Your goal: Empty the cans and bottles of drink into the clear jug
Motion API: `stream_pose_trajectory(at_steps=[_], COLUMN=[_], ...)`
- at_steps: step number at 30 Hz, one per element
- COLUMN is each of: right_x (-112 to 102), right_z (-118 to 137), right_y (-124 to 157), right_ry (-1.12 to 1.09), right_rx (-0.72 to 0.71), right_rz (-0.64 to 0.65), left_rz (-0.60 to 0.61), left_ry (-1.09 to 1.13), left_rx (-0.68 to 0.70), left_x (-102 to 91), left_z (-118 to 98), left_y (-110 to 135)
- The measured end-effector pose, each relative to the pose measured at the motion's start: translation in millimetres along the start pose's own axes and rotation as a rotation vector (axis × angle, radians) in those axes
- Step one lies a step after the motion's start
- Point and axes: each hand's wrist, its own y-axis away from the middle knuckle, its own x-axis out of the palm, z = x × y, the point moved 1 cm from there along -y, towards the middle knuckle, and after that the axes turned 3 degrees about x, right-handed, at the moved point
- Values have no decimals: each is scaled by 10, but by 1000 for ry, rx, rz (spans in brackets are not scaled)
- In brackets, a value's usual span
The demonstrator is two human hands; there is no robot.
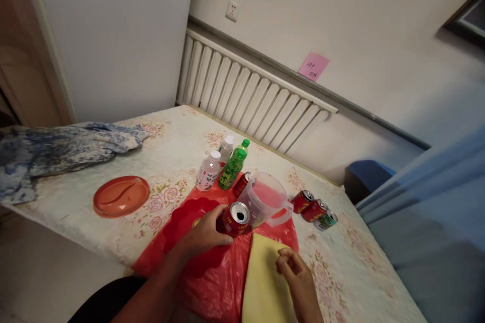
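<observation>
My left hand [204,236] grips a red drink can [237,218] with an opened top, held just above a red plastic bag [212,282] on the table. Right behind the can stands a clear plastic pitcher [264,202] with its handle toward the right. My right hand [293,268] hovers over a yellow cloth [263,287] near the front edge, fingers loosely curled, holding nothing.
Two white-capped bottles [209,170] and a green bottle [233,167] stand behind the pitcher. Three cans [314,209] lie on their sides to the right. An orange lid [121,195] and a blue patterned cloth [56,149] lie left on the flowered table cover [178,146]. A radiator [246,96] lines the wall.
</observation>
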Motion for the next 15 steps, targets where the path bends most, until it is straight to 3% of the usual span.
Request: stream_pose_trajectory(at_steps=[4, 10, 15], right_x=[-75, -126, -163], right_z=[-46, 169, 279], right_y=[184, 337, 401], right_ry=[-8, -21, -49], right_rx=[-20, -58, -169], right_rz=[99, 33, 71], left_rz=[105, 152, 240], left_ry=[210, 378, 443], left_rx=[-11, -52, -43], left_x=[220, 697, 1149], left_z=[-11, -141, -249], left_y=[60, 166, 226])
